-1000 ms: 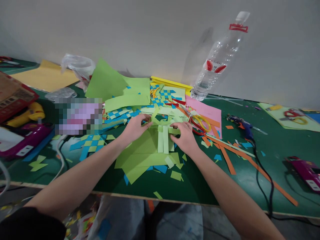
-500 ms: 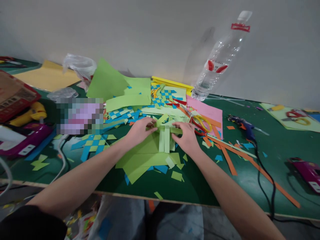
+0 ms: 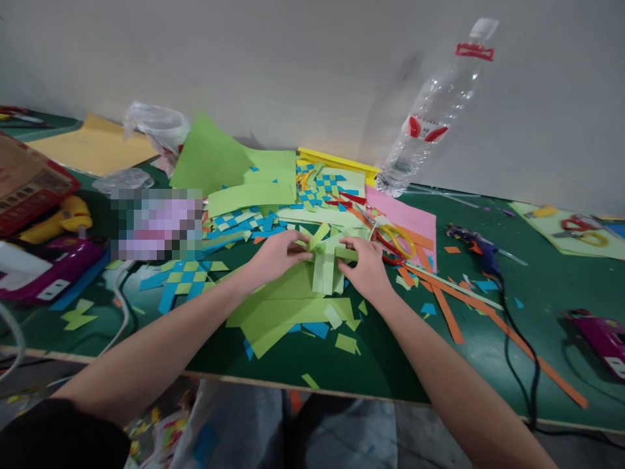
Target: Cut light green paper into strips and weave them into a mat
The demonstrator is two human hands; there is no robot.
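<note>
Pale green paper strips, laid side by side with others crossing them, lie between my two hands over a larger green sheet. My left hand is closed at the left end of the crossing strips, thumb and fingers pinching the paper there. On the other side my right hand pinches the right end of a green crossing strip. Parts of the strips are hidden behind the fingers. Just beyond my right hand lie scissors with yellow handles.
A tilted plastic bottle leans on the wall behind. Blue-and-green woven paper and scraps lie left. Right are orange strips, a glue gun with a black cord, and a purple device. A cardboard box stands far left.
My left hand has shifted slightly right, closer to the strips' crossing. My right hand keeps its hold on the right end. The whole view has shifted a little.
</note>
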